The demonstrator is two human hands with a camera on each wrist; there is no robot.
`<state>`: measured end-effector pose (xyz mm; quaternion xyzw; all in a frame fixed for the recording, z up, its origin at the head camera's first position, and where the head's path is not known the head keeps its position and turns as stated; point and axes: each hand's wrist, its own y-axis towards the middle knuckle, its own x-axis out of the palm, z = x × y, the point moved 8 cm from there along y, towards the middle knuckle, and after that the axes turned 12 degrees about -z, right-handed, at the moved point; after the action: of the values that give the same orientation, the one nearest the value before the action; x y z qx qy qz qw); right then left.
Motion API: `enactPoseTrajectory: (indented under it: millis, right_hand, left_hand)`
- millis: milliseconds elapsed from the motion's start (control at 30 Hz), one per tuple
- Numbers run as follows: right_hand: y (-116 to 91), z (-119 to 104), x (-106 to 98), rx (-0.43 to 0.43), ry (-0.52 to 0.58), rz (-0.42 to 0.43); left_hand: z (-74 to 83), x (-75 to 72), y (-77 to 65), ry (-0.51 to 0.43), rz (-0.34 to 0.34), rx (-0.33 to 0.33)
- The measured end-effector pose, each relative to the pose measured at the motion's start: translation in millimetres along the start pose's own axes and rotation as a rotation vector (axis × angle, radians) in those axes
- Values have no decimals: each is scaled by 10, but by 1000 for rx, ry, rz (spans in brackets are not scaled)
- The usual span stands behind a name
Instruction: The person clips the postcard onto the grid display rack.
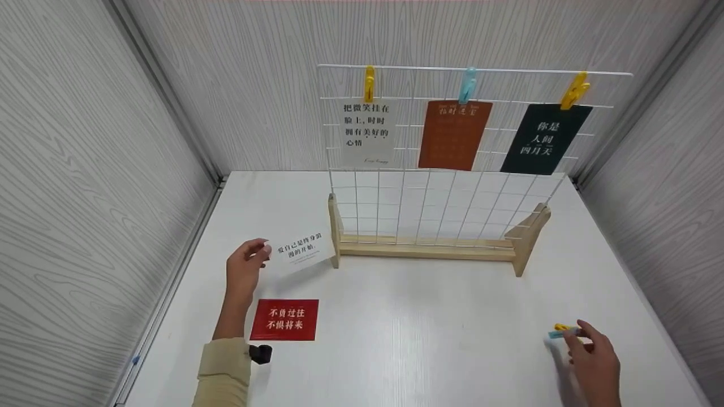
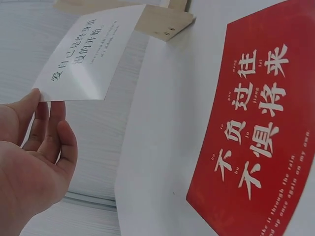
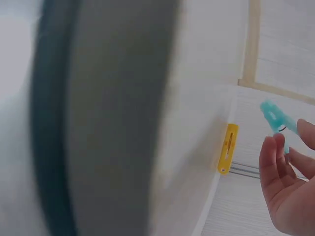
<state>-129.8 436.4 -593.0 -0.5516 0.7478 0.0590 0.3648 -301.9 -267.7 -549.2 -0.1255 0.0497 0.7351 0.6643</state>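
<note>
Between thumb and fingers, my left hand (image 1: 246,261) pinches a white card (image 1: 302,250) with dark lettering by its left edge; in the left wrist view the card (image 2: 91,54) is lifted and tilted. Below it a red card (image 1: 284,320) with white lettering lies on the table. At the right, my right hand (image 1: 594,359) pinches a light-blue clothespin (image 3: 276,117), raised a little off the table. A yellow clothespin (image 3: 228,149) lies on the table beside that hand, partly covered by the blue one in the head view.
A white wire grid (image 1: 441,198) stands in a wooden base (image 1: 427,252) at the back. Hanging from it by clothespins are a white card (image 1: 367,135), a rust-brown card (image 1: 455,135) and a dark green card (image 1: 546,138). Wood-patterned walls (image 1: 85,169) enclose the table (image 1: 396,339).
</note>
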Motion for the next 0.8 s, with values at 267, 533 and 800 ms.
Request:
enactPoseTrajectory:
  millis: [267,533,800]
  right_hand:
    - [27,-231,106,-103,80,-32]
    - [40,-528,185,-223,114,0]
    - [45,-897,298,-328,89,9]
  left_hand:
    - [247,157,-48,-48,-16,43]
    - [400,450,-16,-69,-89,78]
    - [542,769,34,-76,-174,142]
